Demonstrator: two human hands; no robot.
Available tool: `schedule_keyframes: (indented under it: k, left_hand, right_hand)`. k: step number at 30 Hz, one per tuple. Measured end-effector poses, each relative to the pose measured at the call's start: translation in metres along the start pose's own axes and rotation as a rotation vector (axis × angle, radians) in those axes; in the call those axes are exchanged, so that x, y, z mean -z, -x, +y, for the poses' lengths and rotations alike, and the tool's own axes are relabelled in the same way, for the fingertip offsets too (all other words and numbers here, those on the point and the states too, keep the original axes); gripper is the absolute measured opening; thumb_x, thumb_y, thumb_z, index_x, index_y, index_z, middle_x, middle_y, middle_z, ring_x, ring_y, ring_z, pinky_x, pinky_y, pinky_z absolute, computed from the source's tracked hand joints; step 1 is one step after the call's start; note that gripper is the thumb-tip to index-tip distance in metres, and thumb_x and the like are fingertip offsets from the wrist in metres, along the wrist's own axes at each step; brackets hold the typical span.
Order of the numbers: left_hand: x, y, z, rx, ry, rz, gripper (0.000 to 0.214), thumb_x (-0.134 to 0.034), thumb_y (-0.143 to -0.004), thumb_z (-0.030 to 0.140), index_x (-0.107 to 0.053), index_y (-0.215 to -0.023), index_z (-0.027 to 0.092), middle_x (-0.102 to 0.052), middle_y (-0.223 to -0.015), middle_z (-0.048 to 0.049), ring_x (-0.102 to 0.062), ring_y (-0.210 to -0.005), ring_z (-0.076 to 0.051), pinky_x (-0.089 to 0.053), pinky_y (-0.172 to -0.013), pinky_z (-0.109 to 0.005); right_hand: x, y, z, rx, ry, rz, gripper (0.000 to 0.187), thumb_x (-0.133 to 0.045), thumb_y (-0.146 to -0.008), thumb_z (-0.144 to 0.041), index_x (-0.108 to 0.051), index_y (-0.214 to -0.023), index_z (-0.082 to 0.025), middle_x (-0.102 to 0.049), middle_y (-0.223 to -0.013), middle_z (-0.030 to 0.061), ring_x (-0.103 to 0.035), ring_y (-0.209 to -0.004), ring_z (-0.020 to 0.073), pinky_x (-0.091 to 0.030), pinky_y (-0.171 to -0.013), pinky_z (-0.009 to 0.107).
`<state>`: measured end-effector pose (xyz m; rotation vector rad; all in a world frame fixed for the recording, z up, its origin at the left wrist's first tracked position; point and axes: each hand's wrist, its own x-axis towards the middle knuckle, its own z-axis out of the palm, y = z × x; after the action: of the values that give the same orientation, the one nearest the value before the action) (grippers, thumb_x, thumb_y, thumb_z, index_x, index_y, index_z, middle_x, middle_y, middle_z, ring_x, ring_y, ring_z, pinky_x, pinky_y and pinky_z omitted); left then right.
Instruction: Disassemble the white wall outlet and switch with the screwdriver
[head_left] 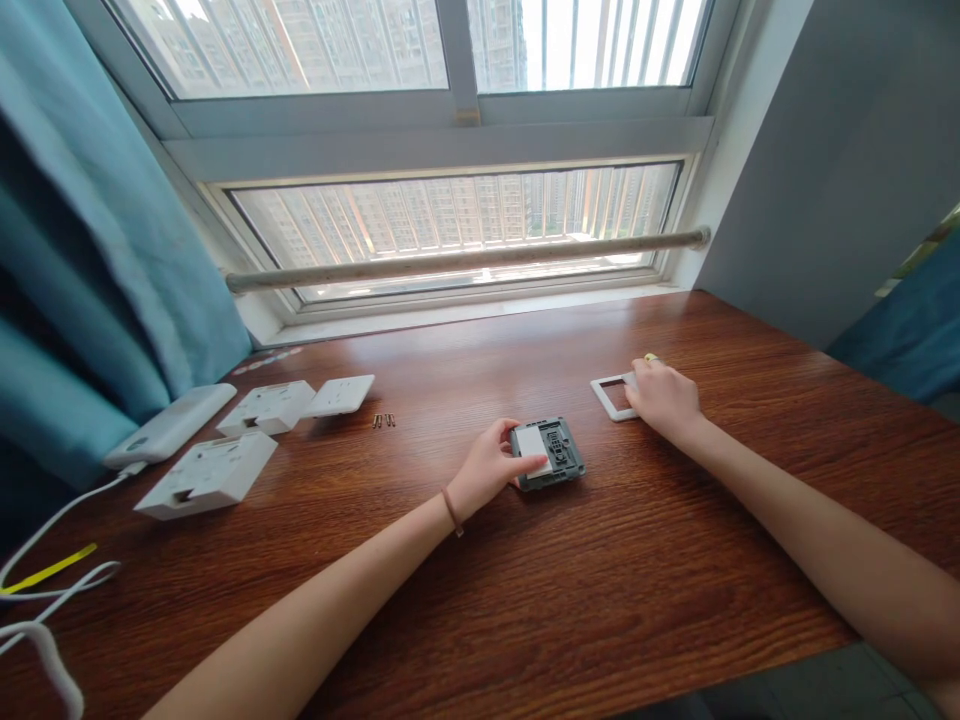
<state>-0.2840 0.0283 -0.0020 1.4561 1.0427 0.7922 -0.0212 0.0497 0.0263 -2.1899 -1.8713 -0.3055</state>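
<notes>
My left hand (495,462) is closed on the left side of a wall switch module (564,452), its thumb on top. The module has a dark grey square body with one white rocker (531,446) on its left half; the right half shows bare grey workings. Farther right, my right hand (666,398) has its fingers closed on the right side of a white square frame (600,396) at the table surface. The frame's right part is hidden under the hand. Something small and yellow (650,357) shows by the right fingers.
Several small brass-coloured screws (384,421) lie left of centre. Beyond them are a white socket plate (343,394), two white mounting boxes (210,475) and a white power bank (172,425) with a cable. A window with a rail (465,262) borders the wooden table (465,620).
</notes>
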Motion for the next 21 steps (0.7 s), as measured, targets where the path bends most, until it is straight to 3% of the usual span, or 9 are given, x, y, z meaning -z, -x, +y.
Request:
schedule_keyframes:
  k: [2,6,11,16,21]
  left_hand:
    - [0.000,0.000,-0.003,-0.035,0.009,0.008,0.053,-0.076,-0.057,0.029,-0.045,-0.098,0.015,-0.062,-0.088,-0.0060,-0.062,-0.077,-0.017,-0.051,-0.058,-0.025]
    - [-0.001,0.001,-0.004,-0.051,0.061,-0.010,0.056,-0.077,-0.055,0.029,-0.042,-0.098,0.017,-0.061,-0.087,-0.0044,-0.062,-0.077,-0.017,-0.052,-0.063,-0.028]
    - [-0.004,0.003,0.001,-0.047,0.133,-0.015,0.054,-0.076,-0.056,0.025,-0.039,-0.095,0.018,-0.058,-0.089,-0.0022,-0.061,-0.075,-0.014,-0.052,-0.062,-0.025]
    - [-0.007,0.004,0.000,-0.084,0.155,-0.038,0.050,-0.074,-0.059,0.025,-0.038,-0.093,0.018,-0.055,-0.089,-0.0012,-0.058,-0.070,-0.011,-0.050,-0.056,-0.022]
    - [-0.008,0.003,-0.002,-0.109,0.206,-0.028,0.051,-0.074,-0.060,0.025,-0.037,-0.094,0.018,-0.054,-0.090,-0.0010,-0.058,-0.073,-0.011,-0.051,-0.060,-0.022]
  right_hand:
    - [0.004,0.007,-0.011,0.102,-0.238,0.065,0.035,-0.053,-0.079,-0.033,-0.055,-0.109,-0.014,-0.061,-0.095,0.0127,-0.060,-0.086,0.0254,-0.046,-0.071,0.035]
    - [0.008,0.033,-0.041,0.241,-0.721,-0.008,0.035,-0.057,-0.077,-0.041,-0.060,-0.102,-0.017,-0.061,-0.084,0.0055,-0.059,-0.072,0.0175,-0.048,-0.066,0.028]
    - [0.006,0.057,-0.064,0.309,-0.713,0.017,0.033,-0.059,-0.076,-0.041,-0.061,-0.100,-0.018,-0.054,-0.079,0.0036,-0.054,-0.066,0.0162,-0.046,-0.064,0.029]
    - [0.001,0.063,-0.072,0.328,-0.627,0.039,0.033,-0.055,-0.079,-0.038,-0.059,-0.103,-0.016,-0.050,-0.086,0.0062,-0.055,-0.073,0.0187,-0.047,-0.071,0.031]
    - [0.004,0.070,-0.077,0.376,-0.547,0.071,0.033,-0.045,-0.085,-0.039,-0.057,-0.108,-0.018,-0.048,-0.093,0.0086,-0.056,-0.080,0.0210,-0.047,-0.074,0.032]
